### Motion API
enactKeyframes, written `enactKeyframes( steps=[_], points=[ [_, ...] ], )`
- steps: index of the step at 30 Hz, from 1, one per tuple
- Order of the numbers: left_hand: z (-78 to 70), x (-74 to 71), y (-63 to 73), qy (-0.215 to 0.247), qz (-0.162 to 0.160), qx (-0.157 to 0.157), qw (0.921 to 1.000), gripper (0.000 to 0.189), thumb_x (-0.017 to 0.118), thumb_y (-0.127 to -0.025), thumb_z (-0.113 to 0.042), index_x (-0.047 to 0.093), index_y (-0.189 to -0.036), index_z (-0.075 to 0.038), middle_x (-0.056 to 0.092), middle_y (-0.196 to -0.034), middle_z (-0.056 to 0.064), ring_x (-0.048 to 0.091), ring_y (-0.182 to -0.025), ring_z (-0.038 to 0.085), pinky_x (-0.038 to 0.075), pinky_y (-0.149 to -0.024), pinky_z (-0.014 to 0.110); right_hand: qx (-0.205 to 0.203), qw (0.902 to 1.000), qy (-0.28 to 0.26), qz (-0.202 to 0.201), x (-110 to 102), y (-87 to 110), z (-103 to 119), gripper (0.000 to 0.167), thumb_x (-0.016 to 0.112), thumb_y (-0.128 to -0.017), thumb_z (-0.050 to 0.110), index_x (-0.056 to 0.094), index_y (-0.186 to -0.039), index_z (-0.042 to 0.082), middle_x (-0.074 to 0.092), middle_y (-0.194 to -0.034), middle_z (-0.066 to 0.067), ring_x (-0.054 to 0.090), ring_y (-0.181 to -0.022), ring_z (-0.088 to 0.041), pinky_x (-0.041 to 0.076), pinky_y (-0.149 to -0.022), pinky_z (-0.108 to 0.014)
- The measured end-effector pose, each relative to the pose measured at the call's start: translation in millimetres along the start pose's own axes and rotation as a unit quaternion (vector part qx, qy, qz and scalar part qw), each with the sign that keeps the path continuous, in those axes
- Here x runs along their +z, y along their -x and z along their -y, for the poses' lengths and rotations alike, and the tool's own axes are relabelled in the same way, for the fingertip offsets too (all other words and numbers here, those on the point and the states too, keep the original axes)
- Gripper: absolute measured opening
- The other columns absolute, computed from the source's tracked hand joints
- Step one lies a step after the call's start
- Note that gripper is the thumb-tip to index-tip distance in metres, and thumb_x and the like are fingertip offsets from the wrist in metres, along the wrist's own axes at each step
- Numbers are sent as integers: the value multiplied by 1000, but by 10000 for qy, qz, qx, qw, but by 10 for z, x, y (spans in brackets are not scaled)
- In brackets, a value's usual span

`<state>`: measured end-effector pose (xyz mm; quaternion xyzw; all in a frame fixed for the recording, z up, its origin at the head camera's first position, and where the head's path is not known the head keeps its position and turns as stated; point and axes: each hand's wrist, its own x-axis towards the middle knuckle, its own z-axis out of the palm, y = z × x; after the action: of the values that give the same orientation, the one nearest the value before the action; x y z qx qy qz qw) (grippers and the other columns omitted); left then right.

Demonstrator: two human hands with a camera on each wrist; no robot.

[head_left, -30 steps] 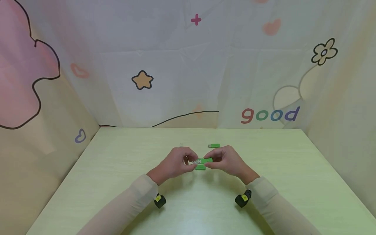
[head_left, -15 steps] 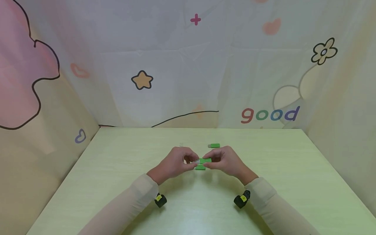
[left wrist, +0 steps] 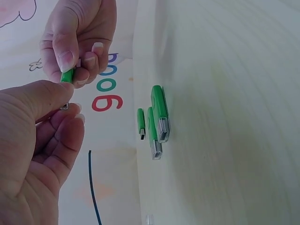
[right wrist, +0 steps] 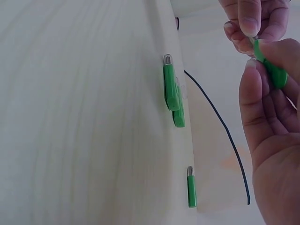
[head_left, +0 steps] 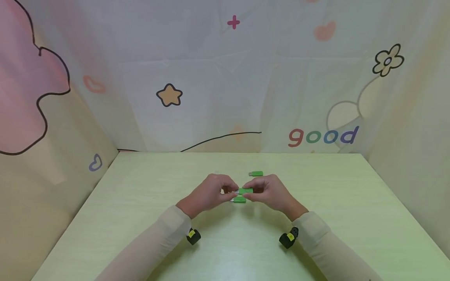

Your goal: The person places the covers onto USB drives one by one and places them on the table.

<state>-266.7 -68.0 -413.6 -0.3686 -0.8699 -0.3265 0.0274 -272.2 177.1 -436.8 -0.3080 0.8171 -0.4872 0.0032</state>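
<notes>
- Pinched by right grip (head_left: 272, 193) at the green body and left grip (head_left: 209, 194) at the silvery end: one USB stick (head_left: 247, 191), above the worktop (head_left: 242, 249).
- Just below, on the worktop: a capped green stick (head_left: 240, 200); behind it, plain from left wrist but hidden from head, a second capped stick (left wrist: 151, 123).
- Farther back, seen in all views: an uncapped stick (head_left: 258, 173).
- Beyond, shown from head and left wrist: backdrop lettering (head_left: 318, 136), "good".

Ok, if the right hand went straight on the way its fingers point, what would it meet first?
Most likely the left hand, which faces the right hand across the green USB stick; the exact gap is hard to judge.
</notes>
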Motion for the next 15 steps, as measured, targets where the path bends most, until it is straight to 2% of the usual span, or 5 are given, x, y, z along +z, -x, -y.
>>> enactKeyframes(
  steps=[3, 9, 15],
  points=[
    [19, 7, -22, -100, 13, 99, 9999, 10, 78, -91, -14, 79, -101, -11, 75, -92, -4, 63, -77, 3, 56, -71, 22, -37, 9999, 101, 16, -7, 1, -14, 20, 84, -86, 17, 81, -104, 10, 73, -75, -3, 55, -61, -8, 45, -53, -20],
    [62, -3, -35, -187, -46, 156, 9997, 10, 78, -91, -12, 79, -101, -10, 75, -93, -3, 64, -78, 6, 59, -72, 28, -15, 9998, 195, 78, -3, -47, -20, 18, 83, -87, 21, 81, -104, 16, 74, -77, -2, 58, -63, -10, 47, -55, -21],
    [99, 1, -72, -150, -93, 85, 9998, 12, 78, -91, -12, 79, -103, -10, 75, -94, -2, 64, -79, 6, 55, -71, 19, 98, 9997, 226, 59, -21, -88, -31, 18, 82, -88, 19, 81, -104, 13, 71, -77, -3, 58, -65, -11, 47, -57, -20]
  ],
)
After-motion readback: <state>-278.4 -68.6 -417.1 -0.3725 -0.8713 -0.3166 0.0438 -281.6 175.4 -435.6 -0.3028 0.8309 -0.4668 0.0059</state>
